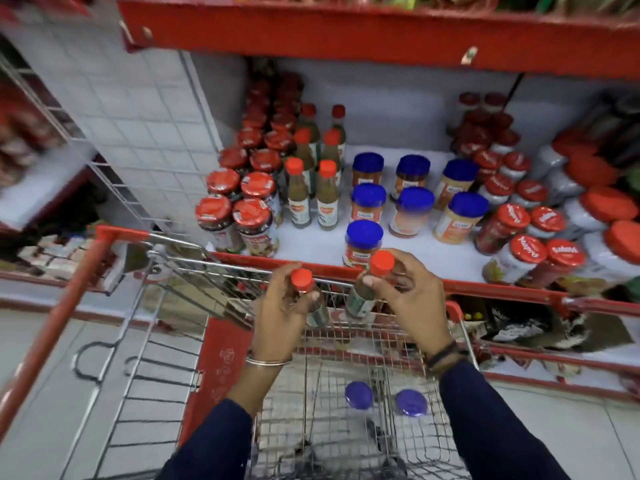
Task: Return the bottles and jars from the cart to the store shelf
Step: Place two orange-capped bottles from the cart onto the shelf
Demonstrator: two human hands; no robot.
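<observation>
My left hand grips a green sauce bottle with a red cap above the wire cart. My right hand grips a second red-capped sauce bottle, held a little higher, just in front of the shelf's red front edge. Two blue-lidded jars stand in the cart's basket. On the white shelf, matching sauce bottles stand in two rows left of several blue-lidded jars.
Red-lidded jars fill the shelf's left end and more red-lidded jars crowd its right. A red shelf overhangs above. A second cart's red handle and wire frame stand at my left. Lower shelves hold packets.
</observation>
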